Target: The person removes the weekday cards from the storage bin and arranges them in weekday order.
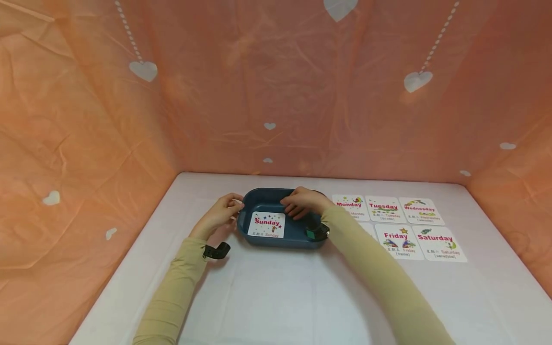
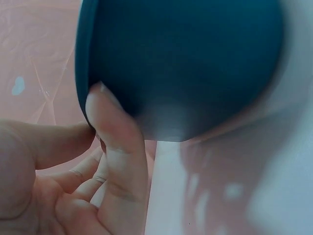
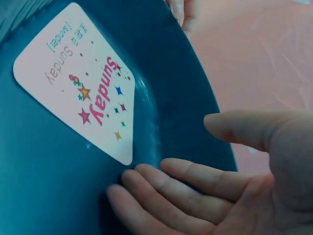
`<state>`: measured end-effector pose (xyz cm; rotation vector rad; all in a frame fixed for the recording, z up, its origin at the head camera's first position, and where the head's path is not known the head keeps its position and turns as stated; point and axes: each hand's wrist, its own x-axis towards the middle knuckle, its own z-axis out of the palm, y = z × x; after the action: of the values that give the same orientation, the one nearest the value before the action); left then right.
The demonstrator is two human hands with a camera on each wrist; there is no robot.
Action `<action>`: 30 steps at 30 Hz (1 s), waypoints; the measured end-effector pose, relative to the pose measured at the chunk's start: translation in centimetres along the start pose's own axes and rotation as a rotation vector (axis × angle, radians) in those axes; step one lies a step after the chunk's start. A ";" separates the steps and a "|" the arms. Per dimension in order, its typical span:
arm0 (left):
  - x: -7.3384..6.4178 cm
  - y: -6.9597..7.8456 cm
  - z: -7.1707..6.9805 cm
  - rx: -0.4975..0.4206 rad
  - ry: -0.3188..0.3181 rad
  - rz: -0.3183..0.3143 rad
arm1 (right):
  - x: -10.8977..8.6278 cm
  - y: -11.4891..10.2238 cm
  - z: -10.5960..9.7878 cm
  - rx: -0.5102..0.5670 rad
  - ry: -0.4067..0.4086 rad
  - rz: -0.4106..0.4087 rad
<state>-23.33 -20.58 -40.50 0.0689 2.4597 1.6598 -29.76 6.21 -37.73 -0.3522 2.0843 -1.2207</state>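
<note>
A dark blue oblong tray point(image 1: 276, 243) stands on the table with a white "Sunday" card point(image 1: 266, 225) lying in its left part. My left hand point(image 1: 220, 213) pinches the tray's left rim between thumb and finger, as the left wrist view shows close up. Over the right part of the tray reaches my right hand point(image 1: 306, 200), its fingers point(image 3: 181, 171) extended and loosely spread beside the Sunday card point(image 3: 80, 83), with nothing held. In the right wrist view the thumb stands apart from the fingers, near the far wall of the tray point(image 3: 188, 83).
Right of the tray lie several day cards in two rows: Monday point(image 1: 350, 206), Tuesday point(image 1: 383, 209) and Wednesday point(image 1: 420, 211) behind, Friday point(image 1: 398, 242) and Saturday point(image 1: 439, 243) in front. Another card is partly hidden by the right sleeve point(image 1: 366, 254). An orange curtain point(image 1: 241, 96) surrounds the white table point(image 1: 267, 297).
</note>
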 end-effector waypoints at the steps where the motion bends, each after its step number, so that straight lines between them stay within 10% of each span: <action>1: 0.0 0.0 0.0 -0.001 0.000 -0.002 | 0.0 0.0 0.0 0.018 -0.006 0.004; 30: -0.2 0.1 0.1 -0.005 0.006 -0.009 | 0.2 0.6 0.6 0.116 0.059 0.001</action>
<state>-23.10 -20.50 -40.37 0.0524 2.4571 1.6650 -29.47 6.04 -38.51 -0.2646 2.0522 -1.3594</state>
